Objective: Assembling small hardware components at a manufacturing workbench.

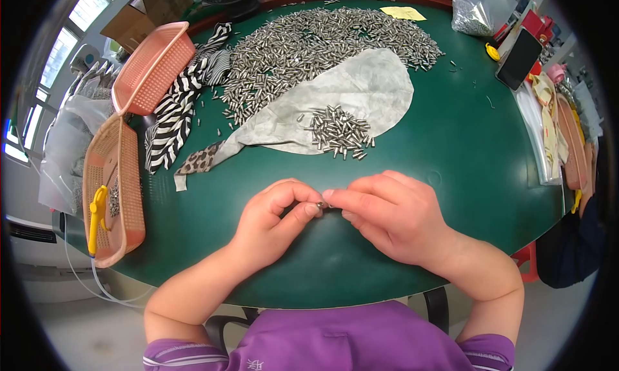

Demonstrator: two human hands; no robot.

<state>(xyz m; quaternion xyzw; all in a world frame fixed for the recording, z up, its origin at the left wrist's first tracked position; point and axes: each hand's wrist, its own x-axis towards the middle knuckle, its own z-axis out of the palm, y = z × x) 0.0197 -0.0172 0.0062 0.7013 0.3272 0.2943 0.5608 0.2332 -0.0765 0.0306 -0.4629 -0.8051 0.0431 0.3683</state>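
My left hand (274,219) and my right hand (387,213) rest on the green table (464,151) near its front edge, fingertips meeting. Between the thumbs and forefingers sits a small metal pin (322,205), pinched from both sides; most of it is hidden by the fingers. Just beyond the hands a small heap of similar metal pins (340,131) lies on a grey cloth (367,87). A far larger pile of metal pins (322,45) spreads across the back of the table.
Two orange plastic baskets (151,64) (113,190) stand at the left, the nearer one holding a yellow tool (98,216). A zebra-striped cloth (177,106) lies beside them. A dark phone (518,58) and a clear bag of pins (474,13) sit at the back right.
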